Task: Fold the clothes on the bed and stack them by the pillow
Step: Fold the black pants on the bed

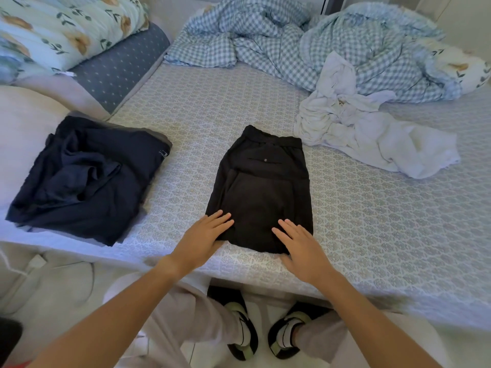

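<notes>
Shorts [261, 187] lie folded in front of me on the bed [372, 221], black, waistband turned away and the button pocket facing up, so the near hem sits close to the mattress edge where I can reach it without leaning. I judge they are lying here because this is my working patch: flat, open sheet between the finished things and the unfinished ones.

To my left, the navy stack [87, 179] rests against the pale pillow [24, 134], which is where the folded pieces are meant to end up; its top layer looks rumpled rather than crisp. To my right, well apart from the shorts, the white garment [372, 134] is heaped and not yet folded, lying against the checked duvet [332, 46] bunched at the far side.

My left hand [204, 235] lies flat, fingers straight and together, its tips on the near left corner of the shorts and its palm on the sheet. My right hand [297, 243] is likewise spread flat, fingers pressing on the near right part of the fabric. Neither grips anything; both are released and simply pressing, I think to smooth the fold before I lift the shorts across to the stack.
</notes>
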